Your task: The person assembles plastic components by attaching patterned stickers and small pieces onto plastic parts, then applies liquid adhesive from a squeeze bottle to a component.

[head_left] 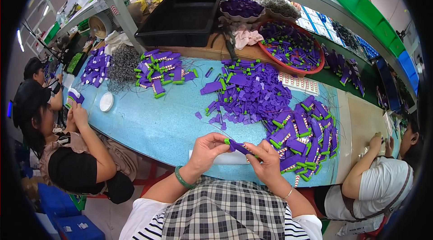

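Between my two hands is a purple plastic piece (pixel 239 146) with a green end, held just above the near edge of the blue table. My left hand (pixel 207 150) pinches its green end, and a green bangle circles that wrist. The other end is gripped by the fingers of my right hand (pixel 266 161). Beyond my hands lies a heap of small loose purple parts (pixel 257 91). Close to my right hand is a pile of purple and green pieces (pixel 302 136) with striped stickers and thin wires.
A red basket (pixel 321 66) of purple-green parts stands at the back right, near a black tray (pixel 180 37). Farther left are another purple-green pile (pixel 158 71), tangled wires (pixel 124 66) and a white lid (pixel 106 101). A sticker sheet (pixel 300 83) lies behind. People sit at both sides.
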The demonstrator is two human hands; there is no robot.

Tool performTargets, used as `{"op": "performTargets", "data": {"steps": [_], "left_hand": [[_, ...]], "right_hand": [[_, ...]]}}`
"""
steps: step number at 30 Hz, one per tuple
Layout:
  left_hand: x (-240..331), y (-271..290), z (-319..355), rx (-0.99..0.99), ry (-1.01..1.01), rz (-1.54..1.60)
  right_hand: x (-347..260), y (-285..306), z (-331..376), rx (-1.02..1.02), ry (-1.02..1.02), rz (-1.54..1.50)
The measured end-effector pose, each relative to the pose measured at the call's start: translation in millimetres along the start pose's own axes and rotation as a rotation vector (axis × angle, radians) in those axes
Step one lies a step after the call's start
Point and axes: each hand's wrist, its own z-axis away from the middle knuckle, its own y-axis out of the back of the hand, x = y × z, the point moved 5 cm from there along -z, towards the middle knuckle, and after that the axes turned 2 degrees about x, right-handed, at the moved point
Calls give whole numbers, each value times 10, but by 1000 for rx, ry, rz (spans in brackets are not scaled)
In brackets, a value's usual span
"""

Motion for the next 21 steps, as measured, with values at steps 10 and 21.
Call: {"op": "performTargets", "data": {"steps": [10,21], "left_hand": [[-73,-177,230,-233,245,-317],[578,-618,380,-447,-972,-777]], "right_hand": [[48,46,-90,-529,-68,-25],[-230,110,-64,205,460,-158]]}}
